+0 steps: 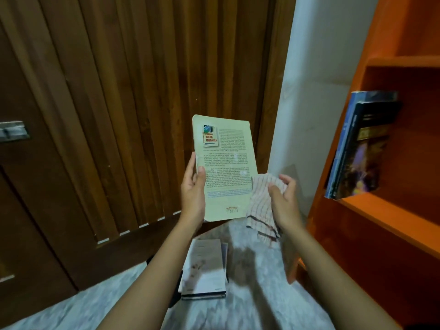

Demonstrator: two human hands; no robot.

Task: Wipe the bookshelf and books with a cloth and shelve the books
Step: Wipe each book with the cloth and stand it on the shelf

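book (226, 167) in left hand (193, 194), cloth (262, 206) in right hand (284, 198)

You hold one book (226, 167) and one cloth (260, 206), facing one bookshelf (390, 217) with two shelved books (357, 148), plus at least two stacked books (204, 267) on the floor (252, 306).

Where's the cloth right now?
In the head view, the cloth sits just right of centre, gripped by the right hand at the lower right edge of the book that the left hand holds up, left of the orange bookshelf.
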